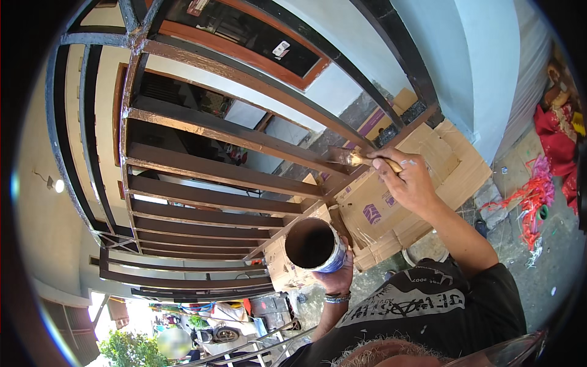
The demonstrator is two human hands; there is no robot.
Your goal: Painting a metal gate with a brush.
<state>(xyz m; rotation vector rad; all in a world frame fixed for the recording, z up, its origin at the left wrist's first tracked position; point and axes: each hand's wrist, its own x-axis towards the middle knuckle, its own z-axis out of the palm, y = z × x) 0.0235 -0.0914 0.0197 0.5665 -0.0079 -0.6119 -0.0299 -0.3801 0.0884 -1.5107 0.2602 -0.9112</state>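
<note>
My right hand [406, 181] is closed around the wooden handle of a paintbrush [355, 158]. The dark bristles are at the lower end of a brown-painted bar of a metal railing [229, 135], close to its bottom rail [346, 181]; whether they press on it I cannot tell. In my left hand [337, 273], a paint can [337, 261] is held from below and the side, its mouth turned up towards me. Its inside is dark, and the paint level cannot be made out. Fresh brown shows wet and shiny on the upper bars.
Flattened cardboard [408, 183] covers the floor along the railing's foot. A pale blue wall [435, 59] rises on the right, with red plastic string [534, 202] on the ground near it. A round container [426, 252] stands under my right arm. Ladder-like metal rails [257, 346] and a motorcycle [220, 334] appear below.
</note>
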